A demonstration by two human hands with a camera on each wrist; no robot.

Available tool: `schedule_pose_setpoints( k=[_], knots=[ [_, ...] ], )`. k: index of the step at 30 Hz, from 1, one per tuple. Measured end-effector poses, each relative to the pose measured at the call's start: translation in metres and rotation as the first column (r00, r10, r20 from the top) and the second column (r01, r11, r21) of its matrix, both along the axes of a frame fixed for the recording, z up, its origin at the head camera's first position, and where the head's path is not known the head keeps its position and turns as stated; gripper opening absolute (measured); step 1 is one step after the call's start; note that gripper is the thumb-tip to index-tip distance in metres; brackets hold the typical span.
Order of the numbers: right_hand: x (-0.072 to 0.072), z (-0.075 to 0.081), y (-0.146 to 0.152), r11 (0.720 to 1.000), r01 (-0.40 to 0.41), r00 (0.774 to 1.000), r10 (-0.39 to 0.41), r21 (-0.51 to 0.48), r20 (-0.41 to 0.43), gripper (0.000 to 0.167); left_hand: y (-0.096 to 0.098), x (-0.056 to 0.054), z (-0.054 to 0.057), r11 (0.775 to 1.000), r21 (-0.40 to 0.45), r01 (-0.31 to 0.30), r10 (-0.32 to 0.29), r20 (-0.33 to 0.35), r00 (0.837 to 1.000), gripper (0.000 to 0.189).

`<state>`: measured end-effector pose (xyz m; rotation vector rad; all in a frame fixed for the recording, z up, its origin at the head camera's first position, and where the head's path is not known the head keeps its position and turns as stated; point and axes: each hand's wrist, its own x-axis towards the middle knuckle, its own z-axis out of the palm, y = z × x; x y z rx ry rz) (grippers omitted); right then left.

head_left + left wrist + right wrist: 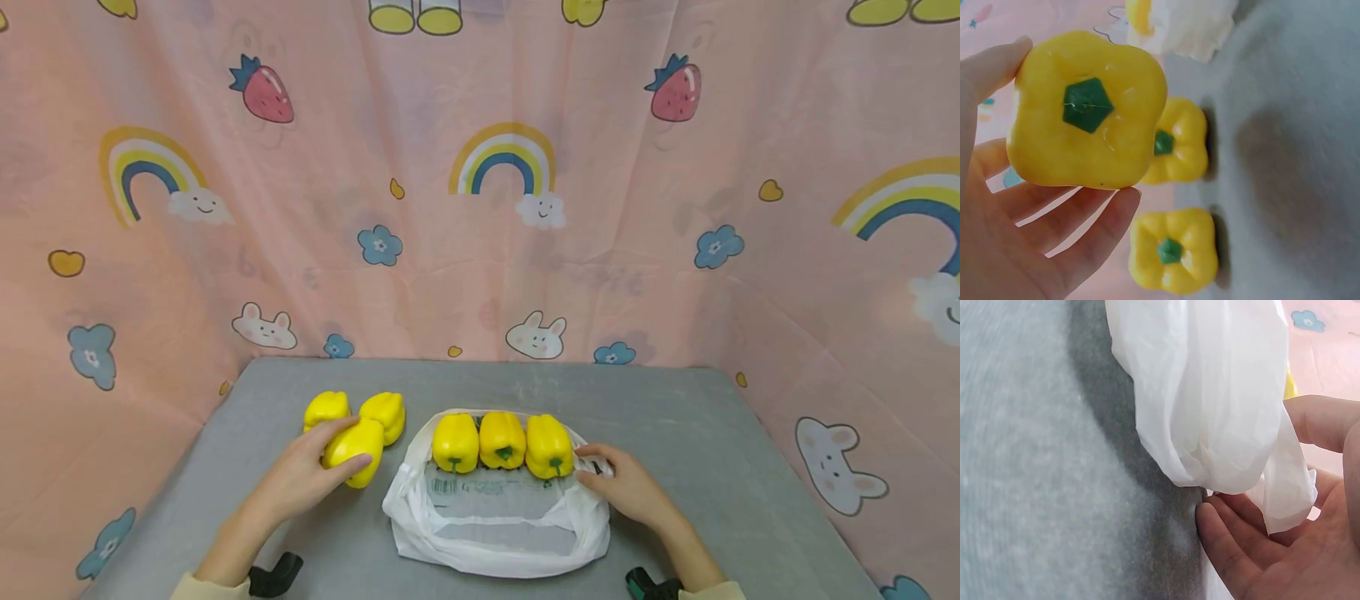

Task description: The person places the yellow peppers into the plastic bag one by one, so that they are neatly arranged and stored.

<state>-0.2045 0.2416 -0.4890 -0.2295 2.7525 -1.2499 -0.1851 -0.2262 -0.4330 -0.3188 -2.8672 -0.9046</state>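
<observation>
From where I stand, at the left end of the grey, cloth-topped desk [678,417], the person's left hand [303,472] curls round a glossy yellow, blocky bell pepper with a green stem [356,450], thumb on one side and fingers on the other. That spread grip seems chosen because the lobed body is broad and smooth. The stem faces back toward the wrist, and the pepper looks lifted off the desk, though I can't be sure.

Just behind it sit two loose yellow peppers, one at the far left [326,407] and one nearer the middle [386,416], close enough to be within easy reach.

In the middle rests a thin white plastic bag [498,563], its mouth gaping upward. Three yellow peppers [502,440] lie side by side along its far edge, stems toward the person, perhaps lined up so to save room.

At the right, the right hand [632,485] pinches the bag's side edge between thumb and fingers, the thumb's tip hidden at the wrist, probably because such limp film would otherwise sag closed.
</observation>
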Motion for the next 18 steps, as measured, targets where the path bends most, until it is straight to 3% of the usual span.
schedule_pose_setpoints(
  k=[8,18],
  knots=[
    [0.002,0.003,-0.001,1.0,-0.015,1.0,0.015,0.0,-0.004,0.042,0.025,0.0,0.007,0.999,0.02,0.05,-0.049,-0.036,0.998,0.067],
    [0.001,0.002,-0.001,1.0,-0.006,1.0,0.006,0.005,0.005,0.043,0.054,0.0,0.004,0.984,0.08,0.157,-0.149,-0.093,0.984,0.063]
  ],
)
